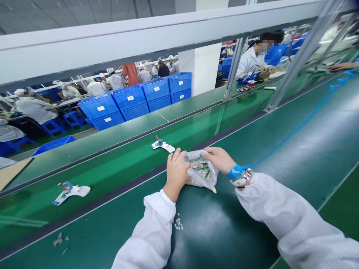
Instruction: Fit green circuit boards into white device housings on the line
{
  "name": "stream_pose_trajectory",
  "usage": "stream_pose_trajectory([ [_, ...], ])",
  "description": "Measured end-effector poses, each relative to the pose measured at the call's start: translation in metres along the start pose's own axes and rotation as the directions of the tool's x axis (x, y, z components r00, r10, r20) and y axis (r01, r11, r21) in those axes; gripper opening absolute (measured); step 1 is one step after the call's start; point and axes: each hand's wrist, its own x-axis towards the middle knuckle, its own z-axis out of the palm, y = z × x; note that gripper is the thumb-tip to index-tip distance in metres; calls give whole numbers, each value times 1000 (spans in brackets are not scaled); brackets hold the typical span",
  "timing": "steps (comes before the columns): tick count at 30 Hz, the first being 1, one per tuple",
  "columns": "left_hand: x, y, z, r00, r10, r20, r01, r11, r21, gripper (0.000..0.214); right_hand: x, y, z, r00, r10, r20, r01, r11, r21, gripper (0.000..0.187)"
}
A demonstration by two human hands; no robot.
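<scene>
A clear plastic bag (198, 173) full of small pale parts, with green strips showing among them, rests on the green worktop between my hands. My left hand (177, 170) grips the bag's left side, its fingers bent over the edge. At the bag's upper right rim, my right hand (219, 158) pinches the plastic. A blue wrist strap (236, 171) circles my right wrist, beside a metal watch band (243, 178). Below my left hand lies a small scatter of pale pieces (178, 223) on the worktop.
White curved pieces with wires, one near (73, 191) and one farther off (164, 145), lie on the green conveyor belt (117, 170). A blue cord (297, 129) runs right along the worktop. Small metal bits (58, 240) lie at lower left. Blue crates (130, 98) and co-workers stand beyond.
</scene>
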Motion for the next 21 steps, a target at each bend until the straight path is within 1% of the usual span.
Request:
stream_pose_trajectory([
  [3, -19, -22, -25, 986, -93, -141, 100, 994, 36, 16, -7, -24, -1, 996, -90, -13, 91, 991, 103, 20],
  [5, -41, -40, -43, 957, -166, -239, 185, 981, 60, 19, -13, -41, 7, 989, -147, 33, 140, 978, 152, 18],
  [6, -54, -50, -52, 942, -192, -276, 220, 973, 71, 22, -14, -49, 14, 982, -171, 76, 157, 974, 165, 16],
  [8, -81, -67, -63, 921, -231, -314, 272, 958, 94, 23, -12, -62, 32, 962, -201, 185, 172, 971, 165, 11],
  [10, -106, -81, -68, 909, -279, -310, 327, 938, 113, 27, -1, -69, 54, 942, -198, 271, 166, 977, 135, 11],
  [11, -118, -85, -70, 907, -301, -295, 347, 931, 116, 27, 9, -70, 65, 941, -184, 285, 159, 981, 110, 14],
  [12, -129, -88, -70, 907, -320, -275, 361, 926, 113, 28, 21, -71, 74, 948, -162, 274, 146, 986, 79, 18],
  [14, -147, -88, -73, 907, -345, -239, 375, 923, 90, 28, 50, -68, 90, 976, -94, 195, 95, 995, 7, 25],
  [16, -160, -83, -77, 900, -375, -223, 395, 917, 56, 30, 79, -65, 102, 995, 4, 102, 3, 998, -64, 31],
  [18, -169, -77, -82, 875, -424, -234, 441, 897, 26, 31, 103, -60, 110, 993, 106, 53, -100, 989, -109, 36],
  [19, -171, -75, -84, 858, -450, -249, 468, 884, 15, 29, 113, -58, 113, 988, 148, 50, -141, 983, -118, 36],
  [21, -174, -73, -88, 817, -497, -293, 518, 855, -5, 24, 130, -54, 116, 976, 199, 89, -189, 976, -108, 35],
])
